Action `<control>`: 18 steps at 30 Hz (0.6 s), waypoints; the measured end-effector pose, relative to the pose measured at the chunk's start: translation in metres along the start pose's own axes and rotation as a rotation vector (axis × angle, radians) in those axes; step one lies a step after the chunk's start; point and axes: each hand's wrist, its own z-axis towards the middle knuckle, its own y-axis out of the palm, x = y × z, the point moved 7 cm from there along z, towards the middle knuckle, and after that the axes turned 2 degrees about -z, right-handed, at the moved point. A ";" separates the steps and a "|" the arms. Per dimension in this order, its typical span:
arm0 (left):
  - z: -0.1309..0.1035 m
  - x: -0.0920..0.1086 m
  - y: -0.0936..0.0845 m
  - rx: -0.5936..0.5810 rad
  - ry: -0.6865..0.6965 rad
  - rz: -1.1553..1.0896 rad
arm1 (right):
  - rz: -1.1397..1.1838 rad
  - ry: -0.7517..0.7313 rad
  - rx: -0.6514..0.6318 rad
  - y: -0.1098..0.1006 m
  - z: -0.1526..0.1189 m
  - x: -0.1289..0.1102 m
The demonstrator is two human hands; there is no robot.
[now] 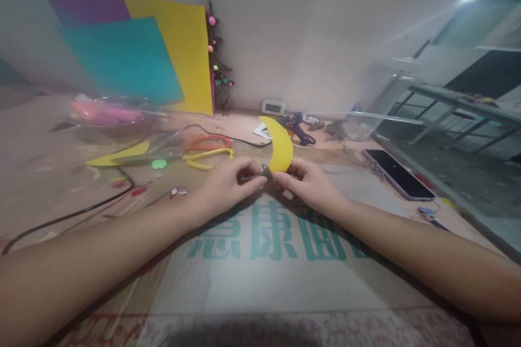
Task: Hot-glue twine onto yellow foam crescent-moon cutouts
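Note:
A yellow crescent (281,143) stands upright above the middle of the table. My right hand (311,181) pinches its lower end between thumb and fingers. Beside it, my left hand (234,184) is closed on a small dark piece (266,173) with a thin loop, which touches or nearly touches the crescent's base. The fingertips of both hands almost meet there. Under the hands lies a pale printed sheet (260,282) with green characters.
Scissors (207,143) with orange and yellow handles lie left of the hands. Behind are a glue gun (300,129), a small white clock (273,107) and coloured sheets (122,59) against the wall. A phone (399,175) lies right; a black cable (97,207) crosses the left side.

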 end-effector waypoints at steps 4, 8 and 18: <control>0.000 -0.002 0.001 -0.012 -0.013 -0.012 | -0.001 -0.015 -0.027 0.002 0.000 -0.002; 0.001 -0.003 0.001 -0.007 -0.013 -0.017 | 0.060 -0.016 -0.050 0.005 0.001 0.000; -0.001 0.003 0.000 0.007 0.082 0.016 | 0.111 0.061 -0.096 0.008 0.000 0.003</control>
